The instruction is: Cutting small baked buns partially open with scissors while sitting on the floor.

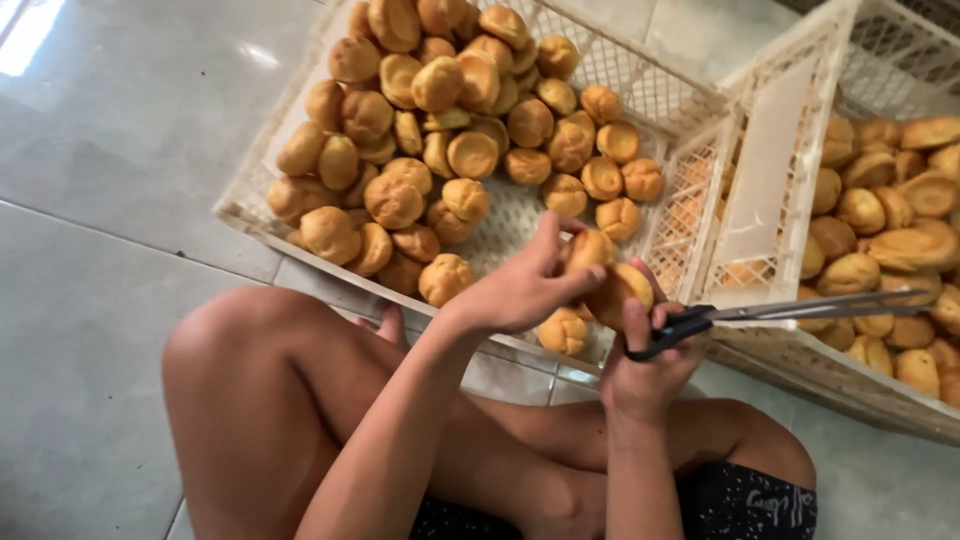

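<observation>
The person sits cross-legged on the grey tiled floor (110, 300), bare knees forward. The left hand (520, 285) is closed around a golden puff pastry (590, 250), thumb and fingertips pinching it from above, just over the near rim of the left crate (240, 205). Right beside it, the right hand (645, 350) grips both a second puff (620, 290) and the dark handles of a pair of scissors (790, 310), whose long blades point off to the right, lying nearly shut over the second crate.

To handle these well, a light pinch seems wise: the shells look thin and hollow, so squeezing would likely crush them. The blades are best kept aimed away from the left fingers, and each puff is best steadied close to the scissors before any cut.

The left crate is pale, perforated plastic, tilted slightly, and holds a loose heap of round baked puffs (430, 110) piled thickest toward its far left, with bare mesh showing near the front right. One puff (563, 330) sits at the near edge, below the hands. The right crate (780, 150), of the same kind, stands touching the first and holds more puffs (890, 220), several of them looking flatter or split, filling it well.
</observation>
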